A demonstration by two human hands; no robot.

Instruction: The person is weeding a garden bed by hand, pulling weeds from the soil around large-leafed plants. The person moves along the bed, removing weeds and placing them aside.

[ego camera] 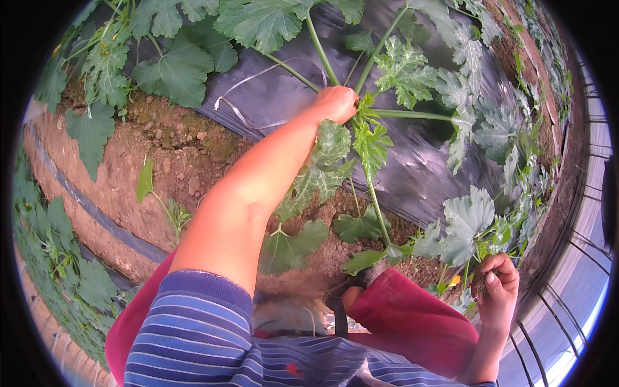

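My left hand (337, 104) reaches into the middle of a squash plant, closed in a fist at the crown where the leaf stalks (321, 48) meet. Its fingertips are turned away, so whatever they grip is hidden. Young bright green leaves (372, 145) grow just beside the wrist. Mottled larger leaves (321, 176) hang below my forearm. My right hand (498, 285) is raised at the lower right, fingers curled and thumb against them. Something small and thin seems to show at its fingertips, too small to name. A broad squash leaf (468, 217) stands just above that hand.
Black plastic mulch film (271, 92) covers the bed, with a loose pale strip (237, 111) lying on it. Bare soil (179, 145) borders the film. A dark hose or strip (96, 208) crosses the left side. Plastic sheeting with dark bars (556, 314) curves along the right.
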